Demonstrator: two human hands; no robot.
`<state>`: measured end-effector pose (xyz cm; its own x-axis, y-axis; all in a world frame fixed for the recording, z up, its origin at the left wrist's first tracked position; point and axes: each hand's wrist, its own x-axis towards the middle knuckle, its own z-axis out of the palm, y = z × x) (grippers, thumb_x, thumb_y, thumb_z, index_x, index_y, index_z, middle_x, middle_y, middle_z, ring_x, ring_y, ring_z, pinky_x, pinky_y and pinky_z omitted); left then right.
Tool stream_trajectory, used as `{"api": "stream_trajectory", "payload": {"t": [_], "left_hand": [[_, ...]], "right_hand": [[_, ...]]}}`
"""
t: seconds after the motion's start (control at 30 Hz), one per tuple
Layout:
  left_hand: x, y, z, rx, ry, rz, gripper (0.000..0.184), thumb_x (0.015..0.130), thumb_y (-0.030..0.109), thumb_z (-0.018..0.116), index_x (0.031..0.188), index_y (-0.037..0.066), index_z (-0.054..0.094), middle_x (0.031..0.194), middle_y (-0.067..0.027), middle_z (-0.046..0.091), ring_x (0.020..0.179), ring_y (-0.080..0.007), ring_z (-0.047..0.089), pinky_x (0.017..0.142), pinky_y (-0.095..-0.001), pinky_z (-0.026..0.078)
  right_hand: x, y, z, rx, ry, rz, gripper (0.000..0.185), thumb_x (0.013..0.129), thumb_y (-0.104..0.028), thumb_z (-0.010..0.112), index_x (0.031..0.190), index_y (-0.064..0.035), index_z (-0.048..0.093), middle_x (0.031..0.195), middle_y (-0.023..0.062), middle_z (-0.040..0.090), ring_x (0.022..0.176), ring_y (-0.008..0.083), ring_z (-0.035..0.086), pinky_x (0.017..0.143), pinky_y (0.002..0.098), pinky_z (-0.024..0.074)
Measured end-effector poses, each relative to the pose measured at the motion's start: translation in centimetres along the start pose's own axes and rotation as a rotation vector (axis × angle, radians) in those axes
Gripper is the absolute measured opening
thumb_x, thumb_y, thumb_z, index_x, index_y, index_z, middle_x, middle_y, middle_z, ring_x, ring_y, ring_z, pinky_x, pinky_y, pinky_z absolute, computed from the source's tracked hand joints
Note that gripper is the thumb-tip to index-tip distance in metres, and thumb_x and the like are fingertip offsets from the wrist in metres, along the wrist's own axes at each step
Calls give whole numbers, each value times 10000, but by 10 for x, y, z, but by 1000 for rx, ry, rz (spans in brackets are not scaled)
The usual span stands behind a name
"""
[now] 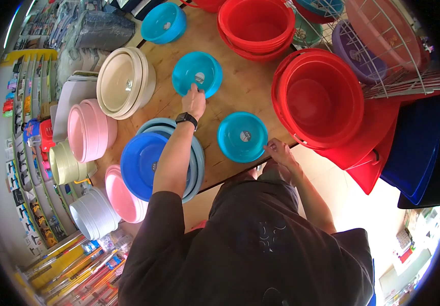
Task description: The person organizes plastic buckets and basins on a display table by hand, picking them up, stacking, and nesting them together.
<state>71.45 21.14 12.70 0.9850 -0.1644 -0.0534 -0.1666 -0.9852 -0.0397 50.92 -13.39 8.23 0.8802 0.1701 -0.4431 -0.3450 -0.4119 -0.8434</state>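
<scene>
My left hand (194,102), with a dark watch on its wrist, reaches out to a round turquoise plastic basin (185,76) in the middle of the wooden table. Its fingers are closed on the basin's near rim. A second turquoise basin (235,145) lies by the table's front edge, with a round label on its bottom. My right hand (280,152) pinches the right side of that basin's rim. Farther back sits a third turquoise basin (158,30), which neither hand touches.
Red buckets (317,99) and stacked red basins (255,23) stand on the right, beside a white wire rack (390,51). Cream basins (119,84), pink basins (85,132) and blue basins (141,166) crowd the left. The wooden table (207,115) ends just before my body.
</scene>
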Motion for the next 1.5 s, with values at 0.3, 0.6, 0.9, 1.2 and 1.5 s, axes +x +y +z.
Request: {"api": "stream_trajectory", "payload": {"t": [0.3,0.6,0.9,1.2,1.5], "left_hand": [[-12,29,-89,-90,314,-141,204,781,181,732,935,64,671,1055,-134,549,900,-311,593,690,-432,514],[-110,101,-166,-306,491,-22,211,781,58,679,958,38,567,1053,-156,553,973,-362,519,832,-464,395],[-203,149,-74,-560,49,286,269,709,38,648,948,46,526,974,-114,573,911,-331,552,780,-444,411],[-204,171,-56,-584,76,351,304,781,191,685,1019,46,562,1037,-154,557,988,-338,542,840,-451,428],[-156,122,-29,-902,344,-298,259,845,179,666,1036,36,568,955,-128,598,893,-278,576,750,-389,473]], "right_hand": [[3,4,4,39,13,41,353,838,-357,677,951,-24,640,867,183,688,882,336,683,763,422,535],[4,2,12,-76,13,42,364,849,-349,648,1021,-30,615,939,217,672,919,379,660,766,453,523],[13,47,33,49,24,42,339,960,-334,472,1006,-25,602,902,203,674,851,390,659,707,482,519],[8,16,22,162,26,263,538,1011,-466,339,1001,-8,621,886,216,660,844,340,659,711,444,503],[7,-7,18,-130,43,117,404,846,-390,625,977,-9,614,859,234,646,838,393,653,712,465,500]]}}
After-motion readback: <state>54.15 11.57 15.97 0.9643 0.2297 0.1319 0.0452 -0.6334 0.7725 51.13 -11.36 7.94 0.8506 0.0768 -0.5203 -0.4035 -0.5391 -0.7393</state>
